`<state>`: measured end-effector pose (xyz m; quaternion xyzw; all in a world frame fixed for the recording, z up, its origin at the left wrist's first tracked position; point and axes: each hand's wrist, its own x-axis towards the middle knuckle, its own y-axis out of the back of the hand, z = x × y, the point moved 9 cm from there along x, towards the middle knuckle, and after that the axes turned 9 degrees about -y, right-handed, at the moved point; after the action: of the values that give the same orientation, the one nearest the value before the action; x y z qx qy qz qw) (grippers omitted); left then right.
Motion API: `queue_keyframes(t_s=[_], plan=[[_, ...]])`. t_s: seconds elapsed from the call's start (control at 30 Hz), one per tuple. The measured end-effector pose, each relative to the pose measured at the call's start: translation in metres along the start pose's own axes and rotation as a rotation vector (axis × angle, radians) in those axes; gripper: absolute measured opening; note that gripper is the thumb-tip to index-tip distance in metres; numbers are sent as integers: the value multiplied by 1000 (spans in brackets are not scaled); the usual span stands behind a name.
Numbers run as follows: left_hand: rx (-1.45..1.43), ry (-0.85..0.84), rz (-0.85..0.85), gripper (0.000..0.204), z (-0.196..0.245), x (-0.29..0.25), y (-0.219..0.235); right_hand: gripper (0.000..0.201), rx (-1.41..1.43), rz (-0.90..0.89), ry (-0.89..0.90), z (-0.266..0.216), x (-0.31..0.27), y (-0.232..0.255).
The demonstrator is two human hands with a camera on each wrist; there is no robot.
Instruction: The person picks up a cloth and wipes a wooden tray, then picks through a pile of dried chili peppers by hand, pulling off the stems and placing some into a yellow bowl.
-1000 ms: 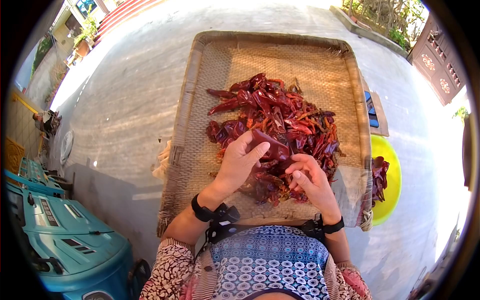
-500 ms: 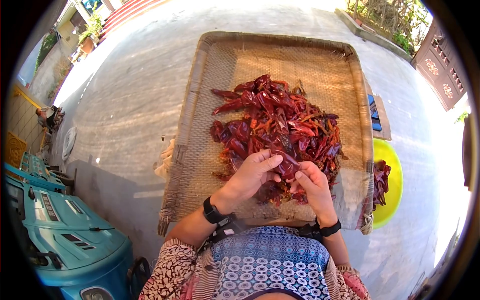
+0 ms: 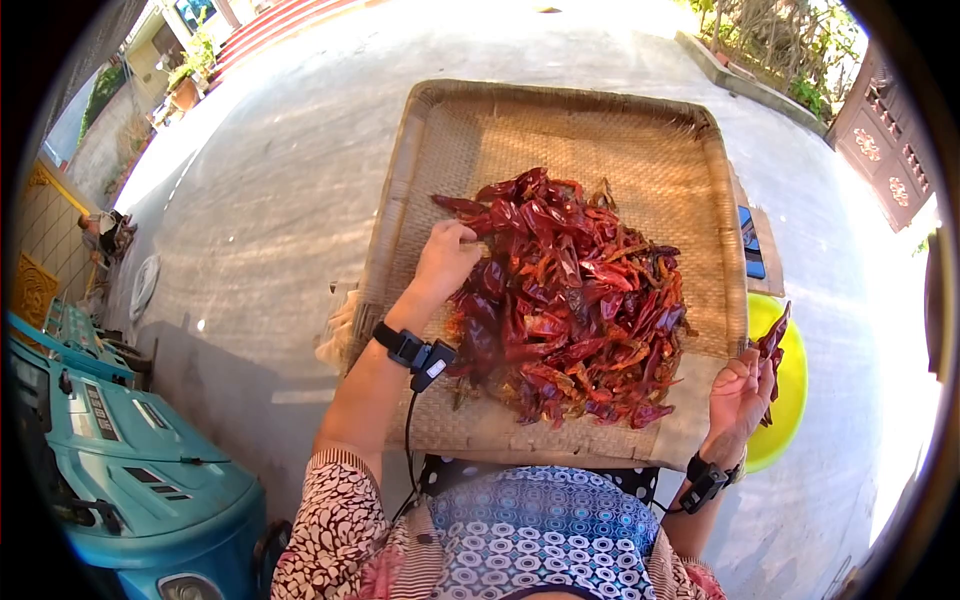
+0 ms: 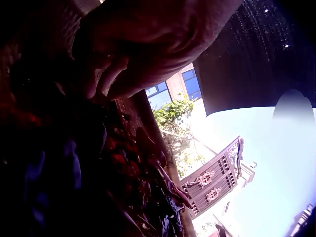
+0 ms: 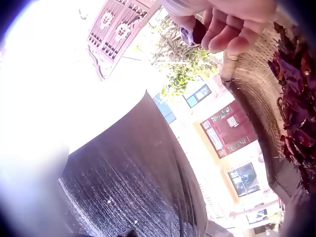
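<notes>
A heap of dried red chili peppers (image 3: 570, 300) lies in a shallow woven tray (image 3: 590, 130) in front of the person. At the heap's left edge is the left hand (image 3: 445, 265), its fingers bent and fingertips right at the peppers; the left wrist view is dark there, and I cannot tell whether it grips one. The right hand (image 3: 735, 400) has reached past the tray's right rim and pinches a dried chili pepper (image 3: 773, 335), which stands up over the yellow basin (image 3: 796, 390). A purplish bit of this pepper (image 5: 193, 33) shows beside the bent fingers in the right wrist view.
A phone (image 3: 750, 243) lies on a brown board (image 3: 768, 240) right of the tray. On the left stands a teal vehicle (image 3: 130, 440); farther back a person (image 3: 103, 235) sits near a wall. A brown gate (image 3: 880, 140) stands at the far right.
Both hands were together over the heap, handling one chili pepper. They have parted: the right hand moved right with a pepper to the basin, the left moved up and left to the heap's edge.
</notes>
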<state>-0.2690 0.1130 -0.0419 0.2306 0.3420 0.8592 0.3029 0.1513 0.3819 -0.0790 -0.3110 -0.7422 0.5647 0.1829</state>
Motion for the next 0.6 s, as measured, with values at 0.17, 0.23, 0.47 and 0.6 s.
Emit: queue_keyframes(t_s=[0.17, 0.23, 0.47, 0.6], plan=[[217, 26, -73, 31, -16, 13, -6, 38, -7, 102, 5, -2, -7, 14], [269, -31, -103, 30, -18, 16, -7, 36, -61, 54, -37, 13, -4, 5], [134, -305, 116, 9, 57, -18, 24, 23, -603, 45, -114, 83, 0, -58], [-141, -322, -114, 8, 128, -64, 8, 28, -973, -64, -268, 132, -4, -93]])
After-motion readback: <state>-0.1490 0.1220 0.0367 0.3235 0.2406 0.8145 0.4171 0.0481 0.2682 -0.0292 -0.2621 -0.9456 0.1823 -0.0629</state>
